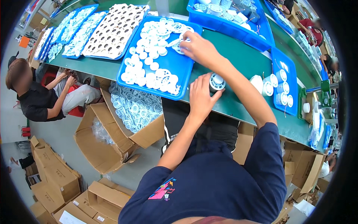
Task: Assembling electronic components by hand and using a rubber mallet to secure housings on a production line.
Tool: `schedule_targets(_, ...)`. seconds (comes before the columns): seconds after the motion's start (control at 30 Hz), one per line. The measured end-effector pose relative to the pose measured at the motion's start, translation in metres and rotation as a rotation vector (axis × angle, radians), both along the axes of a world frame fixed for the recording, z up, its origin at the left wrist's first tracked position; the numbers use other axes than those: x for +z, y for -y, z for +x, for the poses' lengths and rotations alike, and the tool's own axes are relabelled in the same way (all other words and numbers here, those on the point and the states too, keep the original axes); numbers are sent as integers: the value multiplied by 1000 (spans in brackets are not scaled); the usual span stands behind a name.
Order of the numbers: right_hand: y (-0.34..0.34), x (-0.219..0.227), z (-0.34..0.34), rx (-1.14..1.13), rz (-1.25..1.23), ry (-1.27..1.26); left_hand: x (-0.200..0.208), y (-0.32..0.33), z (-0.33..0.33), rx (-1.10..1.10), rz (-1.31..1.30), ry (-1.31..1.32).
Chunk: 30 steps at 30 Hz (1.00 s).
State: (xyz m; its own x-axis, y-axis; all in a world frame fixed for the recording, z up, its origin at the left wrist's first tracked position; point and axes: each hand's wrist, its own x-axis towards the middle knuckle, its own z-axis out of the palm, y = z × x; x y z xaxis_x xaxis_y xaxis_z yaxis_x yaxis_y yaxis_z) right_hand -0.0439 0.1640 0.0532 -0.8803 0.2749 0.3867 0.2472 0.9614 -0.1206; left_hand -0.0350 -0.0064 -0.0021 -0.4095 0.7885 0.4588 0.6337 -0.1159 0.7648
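A: Green bench, cartons on the floor. Where's the housing?
B: Cylindrical housing at the bench's near edge, right of the blue tray. Left hand has it, thumb and fingers wrapped partway round. Right hand is over the tray's right side, fingers bent among white plastic parts; can't tell if it's gripping one.
A: Tips?
B: I'd brace the housing, take single parts by the rim.
A: Labels?
B: Print on a carton, too small to read.

white discs, blue tray, green table, navy shirt with pink print
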Motion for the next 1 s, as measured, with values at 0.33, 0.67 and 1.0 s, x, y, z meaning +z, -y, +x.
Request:
schedule_targets(0.33, 118, 8, 174, -641, -562, -212, 2, -1, 2, 117, -53, -36)
schedule_targets(0.67, 145, -42, 173, -538, -164, -217, -1, 3, 0, 52, -28, -30)
schedule_targets(1.0, 117, 10, 128, -397, -320, -510, -2, 6, 1, 97, -73, -9)
